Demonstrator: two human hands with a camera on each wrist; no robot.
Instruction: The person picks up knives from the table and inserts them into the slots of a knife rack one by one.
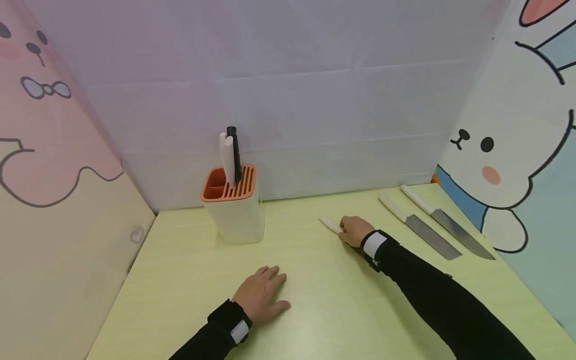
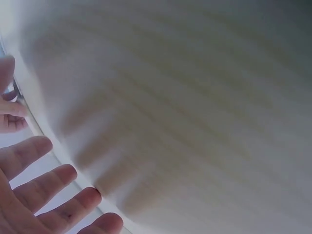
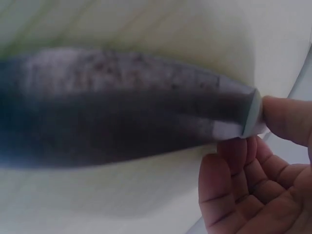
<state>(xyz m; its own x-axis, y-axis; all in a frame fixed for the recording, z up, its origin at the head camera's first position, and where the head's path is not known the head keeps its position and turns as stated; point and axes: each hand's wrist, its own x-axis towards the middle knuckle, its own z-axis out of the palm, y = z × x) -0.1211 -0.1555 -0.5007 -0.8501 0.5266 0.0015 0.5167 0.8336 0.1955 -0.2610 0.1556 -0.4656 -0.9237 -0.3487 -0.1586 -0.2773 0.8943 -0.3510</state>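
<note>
- The right hand [image 1: 355, 231] pinches a white-handled knife [image 1: 330, 224] between thumb and fingers, where the handle meets the blade.
- That knife is over the right-centre part of the bench [image 1: 180, 280], handle end pointing away from the person; whether it touches the surface, I cannot tell.
- Its blade [image 3: 122, 107] looks dark and blurred in the right wrist view.
- The left hand [image 1: 261, 296] is palm down, nearer the person, fingers spread and holding nothing; contact with the bench is unclear.
- A pale knife holder [image 1: 238, 217] with an orange top stands upright at the back left, two white handles [image 1: 228, 155] and a black handle [image 1: 233, 145] sticking out.
- A square-ended knife [image 1: 427, 235] and a pointed knife [image 1: 454, 227] lie side by side, apart, at the right.
</note>
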